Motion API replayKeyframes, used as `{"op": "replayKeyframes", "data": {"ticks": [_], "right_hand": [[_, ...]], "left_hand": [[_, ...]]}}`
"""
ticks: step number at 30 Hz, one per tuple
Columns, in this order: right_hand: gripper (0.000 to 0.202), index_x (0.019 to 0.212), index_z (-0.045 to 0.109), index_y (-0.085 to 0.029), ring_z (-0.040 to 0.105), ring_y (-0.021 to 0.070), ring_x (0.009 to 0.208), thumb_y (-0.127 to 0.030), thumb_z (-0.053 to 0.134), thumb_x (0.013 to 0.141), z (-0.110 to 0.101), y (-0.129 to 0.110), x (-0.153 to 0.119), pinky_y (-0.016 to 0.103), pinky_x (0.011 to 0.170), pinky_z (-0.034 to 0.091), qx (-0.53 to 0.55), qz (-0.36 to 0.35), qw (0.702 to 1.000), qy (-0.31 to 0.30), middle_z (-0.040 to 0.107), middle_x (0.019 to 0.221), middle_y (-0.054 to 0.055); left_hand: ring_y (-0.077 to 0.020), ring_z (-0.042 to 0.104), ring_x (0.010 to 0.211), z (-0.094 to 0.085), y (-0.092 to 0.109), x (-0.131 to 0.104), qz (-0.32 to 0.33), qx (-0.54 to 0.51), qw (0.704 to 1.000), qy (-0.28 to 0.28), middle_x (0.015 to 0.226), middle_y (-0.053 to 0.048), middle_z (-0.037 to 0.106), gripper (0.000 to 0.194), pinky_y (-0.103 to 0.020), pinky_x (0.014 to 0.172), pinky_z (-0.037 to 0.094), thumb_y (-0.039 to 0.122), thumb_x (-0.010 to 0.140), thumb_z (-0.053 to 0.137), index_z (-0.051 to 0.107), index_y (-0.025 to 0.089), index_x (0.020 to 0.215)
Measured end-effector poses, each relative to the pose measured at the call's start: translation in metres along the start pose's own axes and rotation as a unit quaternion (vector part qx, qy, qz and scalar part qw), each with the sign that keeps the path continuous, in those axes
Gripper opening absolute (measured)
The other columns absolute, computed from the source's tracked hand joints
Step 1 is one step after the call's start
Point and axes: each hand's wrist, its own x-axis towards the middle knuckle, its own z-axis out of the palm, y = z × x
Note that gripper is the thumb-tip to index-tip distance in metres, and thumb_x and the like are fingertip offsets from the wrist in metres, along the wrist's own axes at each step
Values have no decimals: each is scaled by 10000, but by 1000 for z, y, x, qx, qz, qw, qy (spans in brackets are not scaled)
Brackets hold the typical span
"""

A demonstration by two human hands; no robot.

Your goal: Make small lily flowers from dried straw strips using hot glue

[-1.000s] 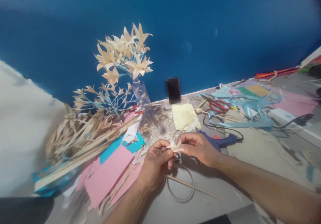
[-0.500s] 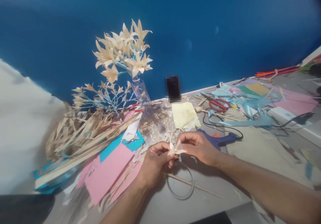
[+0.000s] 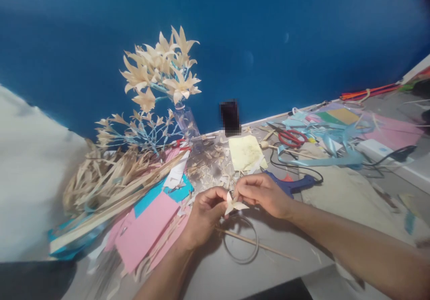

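My left hand (image 3: 204, 212) pinches one pale flower (image 3: 231, 206); right hand (image 3: 267, 194) bunched at its petals, can't tell if gripping; bouquet (image 3: 157, 64) in bottle (image 3: 187, 121) looks done, this one's separate

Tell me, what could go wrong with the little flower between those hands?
The small flower looks thin, so it might tear where the left hand pinches it.
If dropped, it could get lost among the pale scraps, which are much the same colour.
The right hand might bump the blue tool close beside it.
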Motion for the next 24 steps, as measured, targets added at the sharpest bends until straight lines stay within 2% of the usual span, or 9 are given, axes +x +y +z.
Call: {"op": "replayKeyframes", "data": {"ticks": [3,6,9,13,18,21,24], "right_hand": [[295,815,700,-133,385,72,517,-411,628,884,-4,1,2,230,485,266,25,-12,999,27,606,687,13],[215,847,682,-148,393,71,514,-358,713,812,-5,-1,3,219,484,287,18,-18,998,57,594,664,-13],[206,838,670,-150,390,68,496,-338,733,783,-6,0,4,216,473,275,37,-21,998,48,595,642,-18],[245,830,671,-137,372,67,467,-378,709,812,-10,4,6,222,461,227,90,-7,996,22,577,573,-15],[292,776,673,-135,340,77,443,-423,715,804,-12,-1,6,232,441,165,122,-6,992,23,511,483,-29],[312,737,664,-140,330,75,437,-440,700,814,-12,-7,5,227,438,162,156,-8,987,25,502,466,-27],[277,773,708,-130,334,64,426,-405,712,799,-13,-8,6,225,433,186,151,-1,988,21,596,523,7]], "left_hand": [[-96,482,506,1,-3,0,-16,-59,998,11,539,30,548,151,-228,520,374,220,756,767,634,162,718],[-83,472,480,1,-2,0,-15,-101,995,20,522,42,557,196,-217,525,366,184,716,794,599,168,710],[-70,472,480,-1,-1,0,-18,-130,991,2,550,37,585,261,-213,542,358,174,661,834,575,164,689],[-71,470,471,-6,1,1,-28,-174,983,-53,581,20,591,346,-232,539,354,270,617,876,552,158,666],[-74,456,487,-12,2,4,-21,-203,977,-60,611,22,562,405,-234,519,339,289,581,899,523,160,655],[-63,438,501,-17,3,5,-8,-223,973,-62,636,29,535,389,-223,521,337,302,619,883,527,154,670],[-57,422,510,-22,4,7,7,-247,967,-60,613,37,485,316,-206,523,329,308,699,835,564,146,696]]}}
